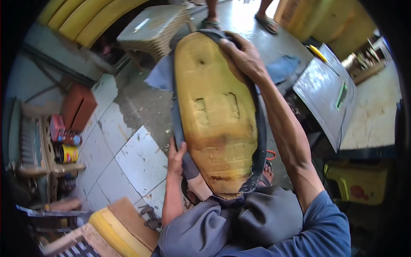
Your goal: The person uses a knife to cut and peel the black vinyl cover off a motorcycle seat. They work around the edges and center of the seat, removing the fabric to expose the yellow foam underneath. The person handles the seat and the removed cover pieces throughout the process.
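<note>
A long seat pad of worn yellow foam stands tilted above my lap, with slots, grooves and a dark rim. My right hand grips its upper right edge, thumb on the foam and fingers behind it. My left hand holds the lower left edge, fingers partly hidden. Pale blue-grey material juts from behind the upper left side, and a beige piece shows at the lower left. My knees, in grey trousers, are just under the pad.
Another person's sandaled feet stand beyond a wicker stool. At the right lie a metal sheet and a yellow-handled tool. A cluttered wooden shelf and red box are at left; yellow foam lies lower left.
</note>
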Motion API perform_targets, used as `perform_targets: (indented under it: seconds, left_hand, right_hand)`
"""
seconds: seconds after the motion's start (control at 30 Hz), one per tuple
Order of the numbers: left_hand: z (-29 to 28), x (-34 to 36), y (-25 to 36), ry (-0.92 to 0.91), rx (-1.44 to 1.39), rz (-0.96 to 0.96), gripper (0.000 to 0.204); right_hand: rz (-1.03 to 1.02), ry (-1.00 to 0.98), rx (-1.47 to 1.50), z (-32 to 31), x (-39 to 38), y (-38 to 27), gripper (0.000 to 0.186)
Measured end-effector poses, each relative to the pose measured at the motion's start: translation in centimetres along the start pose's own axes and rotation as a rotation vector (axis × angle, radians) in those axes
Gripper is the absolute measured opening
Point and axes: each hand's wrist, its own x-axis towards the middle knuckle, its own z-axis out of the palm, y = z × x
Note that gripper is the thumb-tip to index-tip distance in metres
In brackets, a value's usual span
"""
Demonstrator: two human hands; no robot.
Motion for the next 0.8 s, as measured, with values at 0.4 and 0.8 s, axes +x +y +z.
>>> perform_targets:
  seconds: [0.4,0.8]
  left_hand:
    - [2.3,6.4,3.8,0.038,0.847,0.258,0.04]
    - [0.7,5.9,6.3,0.231,0.755,-0.044,0.058]
  right_hand:
    - [0.143,-0.055,-0.513,-2.1,-12.1,23.9,0.049]
    - [0.415,0.184,-0.432,-2.7,-15.9,14.4,0.029]
